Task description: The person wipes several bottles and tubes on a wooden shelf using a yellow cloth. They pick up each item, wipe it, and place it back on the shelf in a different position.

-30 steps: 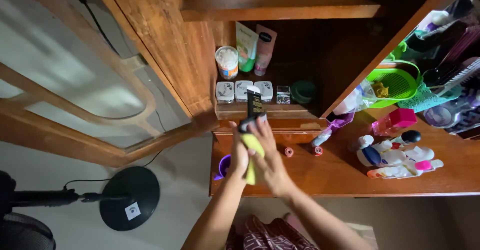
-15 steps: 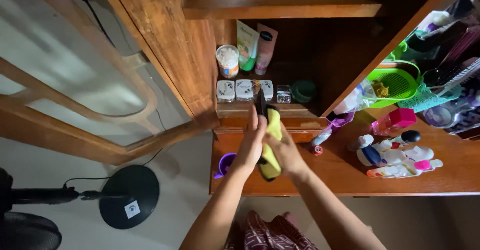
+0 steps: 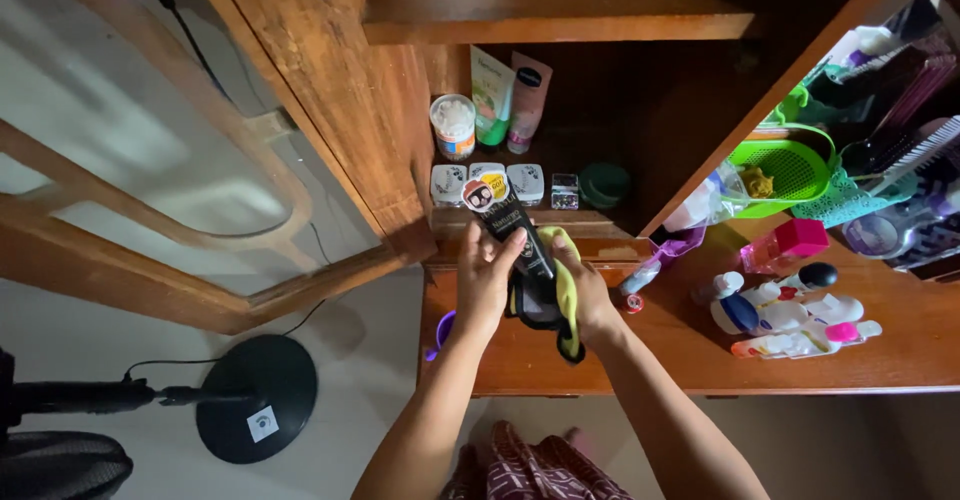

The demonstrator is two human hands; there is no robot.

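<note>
My left hand grips a black cosmetic tube around its middle; the tube's crimped end points up toward the shelf. My right hand presses a yellow cloth against the tube's lower, cap end. Both hands hover above the wooden ledge in front of the cabinet shelf.
On the shelf stand a cotton-swab jar, a green tube, a pink tube, small white jars and a dark green lid. Bottles and a green basket lie right. A fan base sits on the floor.
The tube has turned so its printed face shows. The yellow cloth moved from the middle of the tube to its lower end, and both hands rose slightly toward the shelf.
</note>
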